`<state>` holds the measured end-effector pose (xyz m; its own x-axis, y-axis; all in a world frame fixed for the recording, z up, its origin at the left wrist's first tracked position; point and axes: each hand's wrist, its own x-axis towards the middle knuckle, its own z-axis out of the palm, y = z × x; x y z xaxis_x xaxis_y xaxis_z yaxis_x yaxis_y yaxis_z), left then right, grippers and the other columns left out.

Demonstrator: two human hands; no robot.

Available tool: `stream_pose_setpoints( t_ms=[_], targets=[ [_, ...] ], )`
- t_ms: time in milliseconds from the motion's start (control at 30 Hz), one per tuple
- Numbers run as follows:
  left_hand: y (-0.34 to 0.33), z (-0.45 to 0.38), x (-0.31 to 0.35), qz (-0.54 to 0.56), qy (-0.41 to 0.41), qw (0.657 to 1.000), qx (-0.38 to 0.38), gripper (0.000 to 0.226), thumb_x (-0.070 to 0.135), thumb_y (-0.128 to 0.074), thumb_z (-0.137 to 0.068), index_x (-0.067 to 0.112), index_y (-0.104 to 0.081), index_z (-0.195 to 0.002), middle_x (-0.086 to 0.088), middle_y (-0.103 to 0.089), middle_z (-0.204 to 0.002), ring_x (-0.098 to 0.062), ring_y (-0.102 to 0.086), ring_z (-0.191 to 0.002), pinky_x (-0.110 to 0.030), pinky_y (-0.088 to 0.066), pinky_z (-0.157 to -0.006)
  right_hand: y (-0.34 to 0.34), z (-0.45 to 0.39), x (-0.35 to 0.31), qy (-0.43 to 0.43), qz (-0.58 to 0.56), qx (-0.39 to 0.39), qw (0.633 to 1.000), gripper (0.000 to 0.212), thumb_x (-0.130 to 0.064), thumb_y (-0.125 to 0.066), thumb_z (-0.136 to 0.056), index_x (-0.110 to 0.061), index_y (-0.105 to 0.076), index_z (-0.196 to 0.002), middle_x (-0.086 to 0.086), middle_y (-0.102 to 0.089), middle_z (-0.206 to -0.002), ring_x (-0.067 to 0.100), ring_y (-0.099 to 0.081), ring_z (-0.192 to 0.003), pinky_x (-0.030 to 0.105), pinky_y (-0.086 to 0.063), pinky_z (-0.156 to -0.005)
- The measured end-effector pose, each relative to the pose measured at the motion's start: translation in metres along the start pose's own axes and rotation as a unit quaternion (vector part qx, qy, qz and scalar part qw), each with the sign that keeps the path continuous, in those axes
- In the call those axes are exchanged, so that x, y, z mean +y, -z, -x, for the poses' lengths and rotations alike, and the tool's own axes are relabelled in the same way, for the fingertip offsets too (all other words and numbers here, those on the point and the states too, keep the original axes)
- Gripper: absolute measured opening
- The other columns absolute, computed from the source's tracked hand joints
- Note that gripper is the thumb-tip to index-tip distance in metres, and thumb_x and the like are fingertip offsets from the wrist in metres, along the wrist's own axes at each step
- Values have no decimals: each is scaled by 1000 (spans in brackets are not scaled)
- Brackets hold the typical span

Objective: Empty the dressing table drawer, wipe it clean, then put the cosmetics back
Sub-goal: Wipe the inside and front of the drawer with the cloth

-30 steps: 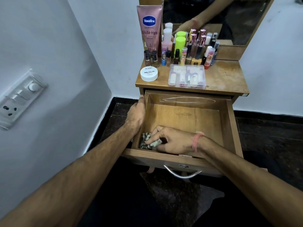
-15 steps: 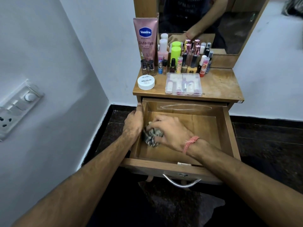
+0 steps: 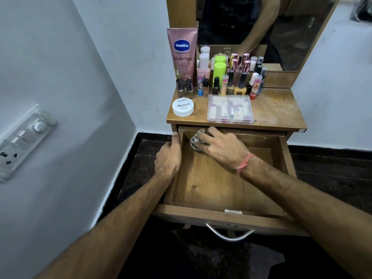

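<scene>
The wooden drawer (image 3: 211,190) is pulled out and holds nothing but my hand and a cloth. My right hand (image 3: 221,146) presses a crumpled patterned cloth (image 3: 196,138) into the drawer's back left corner. My left hand (image 3: 169,158) grips the drawer's left side wall. On the tabletop (image 3: 277,109) stand the cosmetics: a pink Vaseline tube (image 3: 182,55), a white nail polish remover tub (image 3: 183,107), a clear plastic case (image 3: 230,111) and several small bottles (image 3: 229,77) in a row by the mirror.
A mirror (image 3: 261,31) rises behind the bottles. White walls close in on the left, with a switch panel (image 3: 22,141) there. The drawer's metal handle (image 3: 229,232) juts toward me over a dark floor (image 3: 332,178).
My right hand has slid the cloth from the drawer's front left, along the left side, to the back left corner. My left hand has stayed on the drawer's side wall.
</scene>
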<state>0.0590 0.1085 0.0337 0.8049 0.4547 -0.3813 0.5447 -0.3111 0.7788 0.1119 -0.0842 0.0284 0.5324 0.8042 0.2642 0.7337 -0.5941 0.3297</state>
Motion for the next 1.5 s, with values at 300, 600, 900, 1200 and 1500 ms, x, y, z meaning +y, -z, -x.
stream_pose_setpoints(
  t_ms=[300,600,900,1200,1500],
  targets=[
    [0,2,4,-26,-3,1000,-11,82,77,-27,-111,19,-55,-162,-14,-58,-163,-37,-54,-149,-49,-38,-125,4,0,-2,-23,8,4,1000,62,-16,-86,-86,-15,-65,-145,11,-60,-137,31,-54,-109,36,-58,-51],
    [1,7,6,-29,-11,999,-15,82,76,-28,-111,17,-55,-162,-14,-56,-165,-37,-51,-151,-50,-36,-125,25,25,21,-22,22,-73,997,65,-20,-73,-98,-22,-50,-159,10,-49,-157,31,-59,-120,38,-60,-65],
    [3,12,7,-36,-15,999,-6,80,74,-28,-113,15,-58,-158,-14,-60,-160,-37,-54,-147,-48,-39,-121,-29,40,43,-26,105,-39,993,46,-29,-73,-90,-33,-70,-135,2,-70,-140,24,-71,-95,38,-59,-53],
    [2,8,6,-43,-14,999,-1,82,74,-28,-113,14,-58,-158,-16,-59,-161,-40,-53,-148,-49,-37,-122,38,39,19,-94,-17,-59,994,45,-23,-74,-93,-19,-59,-135,8,-61,-129,30,-68,-98,46,-61,-60],
    [3,7,5,-34,-15,999,-2,80,73,-29,-113,13,-58,-158,-15,-60,-159,-37,-55,-147,-48,-39,-121,74,78,50,-176,12,-26,984,20,-21,-65,-99,-11,-71,-115,10,-71,-110,33,-72,-71,30,-38,-46]
  ],
)
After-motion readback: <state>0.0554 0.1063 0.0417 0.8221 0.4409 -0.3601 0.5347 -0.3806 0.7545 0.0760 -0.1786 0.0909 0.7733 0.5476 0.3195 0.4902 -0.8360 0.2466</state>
